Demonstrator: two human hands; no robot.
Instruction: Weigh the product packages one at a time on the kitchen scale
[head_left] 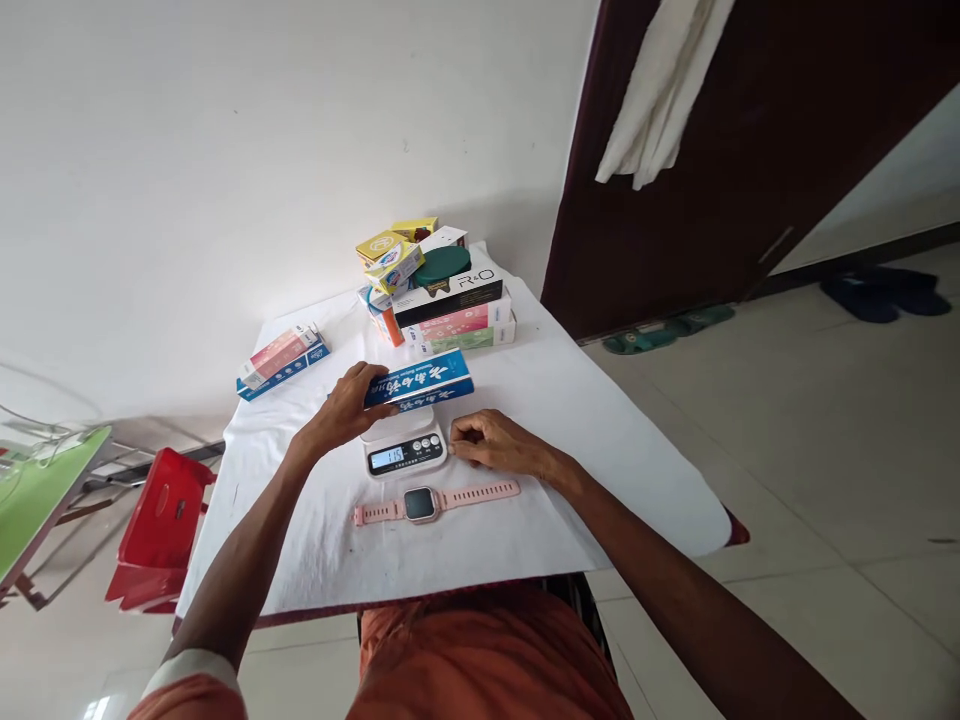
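My left hand grips the left end of a blue toothpaste box with white lettering. The box is over the rear of a small white kitchen scale; whether it touches the weighing plate I cannot tell. The lit display seems to read 115. At the scale's right edge, my right hand rests on the cloth with fingers curled and nothing visible in them. In front of the scale lies a smartwatch with a pink strap, stretched out flat.
Behind are piled boxes, including a black-and-white box, yellow boxes and a green round lid. Two stacked boxes lie at the left. White cloth covers the table. A red chair stands left; slippers lie right.
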